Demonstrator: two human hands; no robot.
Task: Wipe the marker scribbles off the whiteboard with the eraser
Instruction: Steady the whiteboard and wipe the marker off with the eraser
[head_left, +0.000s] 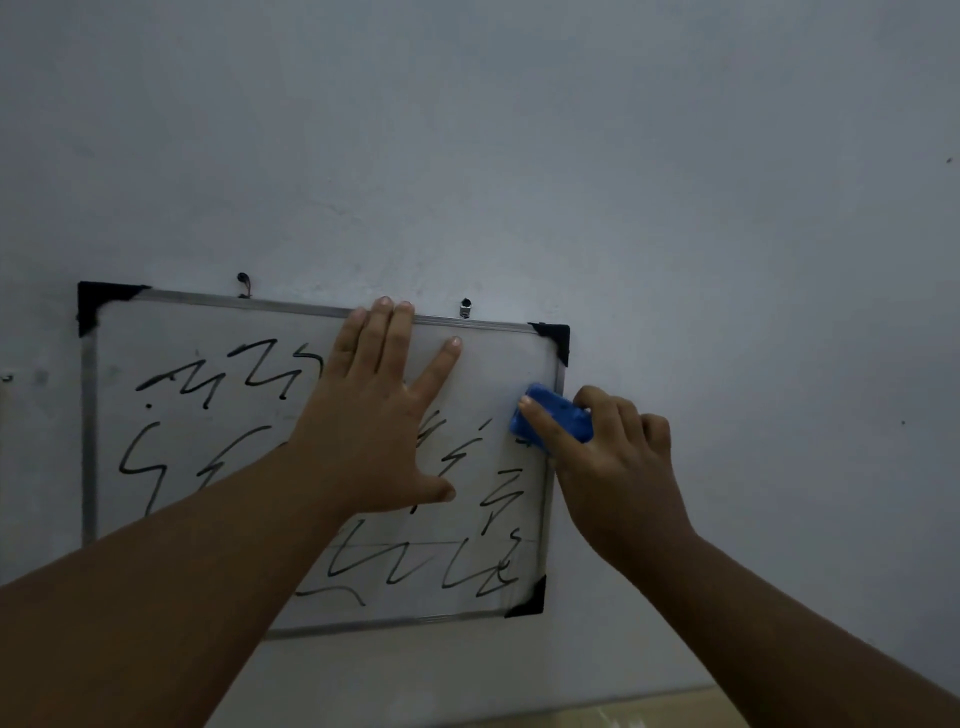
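My right hand grip closed on eraser at whiteboard right edge; left hand flat, bracing. Upper right corner seemingly clean; scribbles mostly remain.

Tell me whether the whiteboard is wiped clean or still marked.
Still marked. Black scribbles cover most of the whiteboard; only the top right patch near the eraser looks clear.

A single head-worn view is given, aimed forward at a wall from close range, at arm's reach. The whiteboard is framed in the lower left half, tilted slightly, with both forearms entering from the bottom edge. A strip of floor is caught at the lower right corner.
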